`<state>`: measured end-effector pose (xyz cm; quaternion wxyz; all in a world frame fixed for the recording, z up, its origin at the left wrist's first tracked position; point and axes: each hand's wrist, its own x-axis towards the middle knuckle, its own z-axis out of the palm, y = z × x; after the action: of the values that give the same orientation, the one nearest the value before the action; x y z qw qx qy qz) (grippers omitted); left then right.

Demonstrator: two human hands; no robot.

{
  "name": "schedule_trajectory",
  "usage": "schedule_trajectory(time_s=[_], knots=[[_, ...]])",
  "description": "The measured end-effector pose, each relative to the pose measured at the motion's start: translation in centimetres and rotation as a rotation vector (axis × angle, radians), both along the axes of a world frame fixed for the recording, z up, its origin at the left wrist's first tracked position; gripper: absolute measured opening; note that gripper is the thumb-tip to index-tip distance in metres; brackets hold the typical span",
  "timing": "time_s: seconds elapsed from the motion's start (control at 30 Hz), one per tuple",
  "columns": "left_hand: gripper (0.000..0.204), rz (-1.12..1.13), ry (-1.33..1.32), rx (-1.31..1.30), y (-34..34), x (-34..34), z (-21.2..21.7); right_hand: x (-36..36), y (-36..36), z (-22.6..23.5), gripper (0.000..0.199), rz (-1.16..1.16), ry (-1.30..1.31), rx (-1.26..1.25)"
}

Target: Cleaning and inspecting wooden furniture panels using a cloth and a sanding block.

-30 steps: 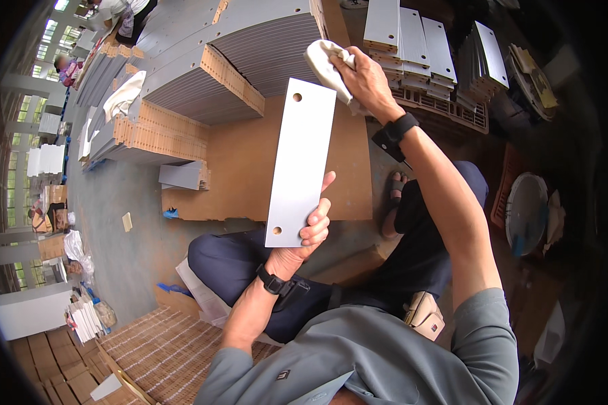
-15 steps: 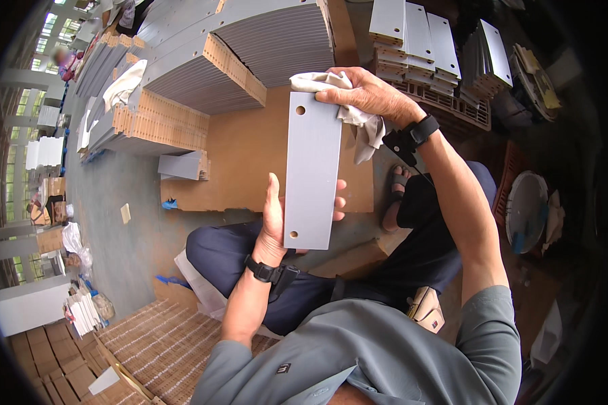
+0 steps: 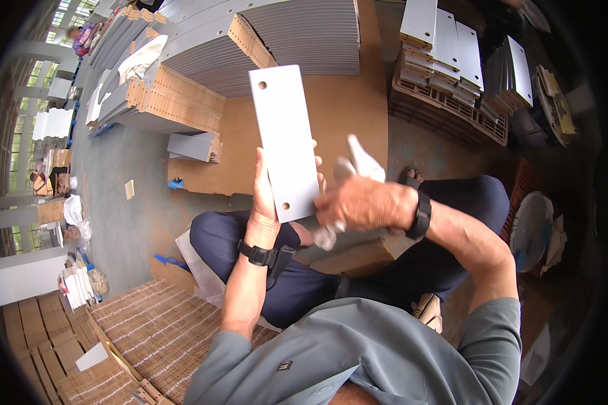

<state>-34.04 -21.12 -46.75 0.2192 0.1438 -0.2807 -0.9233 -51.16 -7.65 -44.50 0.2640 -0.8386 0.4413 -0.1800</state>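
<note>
A flat grey-white board [image 3: 287,145] with a round hole near each end stands tilted up in front of me. My left hand [image 3: 266,192] is closed around its lower part, thumb on the left edge and fingertips showing past the right edge. By the board's lower right corner is my right hand [image 3: 365,204], somewhat smeared by motion. It grips a bunched off-white cloth [image 3: 365,160], whose ends stick out above and below the fingers. Whether the cloth touches the board there, I cannot tell.
Brown cardboard [image 3: 344,152] lies on the floor ahead, bordered by tall stacks of grey boards [image 3: 311,44]. More boards [image 3: 446,47] rest on a brown plastic crate [image 3: 446,101] at the far right. A short board pile [image 3: 192,146] sits left, and a round white tub [image 3: 530,226] stands right.
My right hand has come down with the cloth from the board's top end to its lower right corner. The board has tipped leftward at its top and looks brighter.
</note>
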Motion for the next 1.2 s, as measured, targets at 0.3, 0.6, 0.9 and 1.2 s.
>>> schedule_trajectory(time_s=[0.3,0.6,0.9,1.2], knots=[[0.080,0.083,-0.002,-0.012,-0.8,0.7,1.5,-7.3,-1.5,2.4,0.036,-0.340,-0.064,-0.047],[0.081,0.064,-0.036,0.124,-0.6,-0.2,0.7,-2.7,-3.7,2.9,0.037,-0.482,-0.059,-0.524],[0.074,-0.060,-0.068,0.022,1.3,-1.6,-0.8,-6.4,-7.6,1.1,0.038,-0.797,0.046,-0.693],[0.079,0.056,-0.174,-0.027,-0.5,-0.7,-1.5,1.8,-3.7,0.5,0.031,-0.108,-0.046,-0.495]])
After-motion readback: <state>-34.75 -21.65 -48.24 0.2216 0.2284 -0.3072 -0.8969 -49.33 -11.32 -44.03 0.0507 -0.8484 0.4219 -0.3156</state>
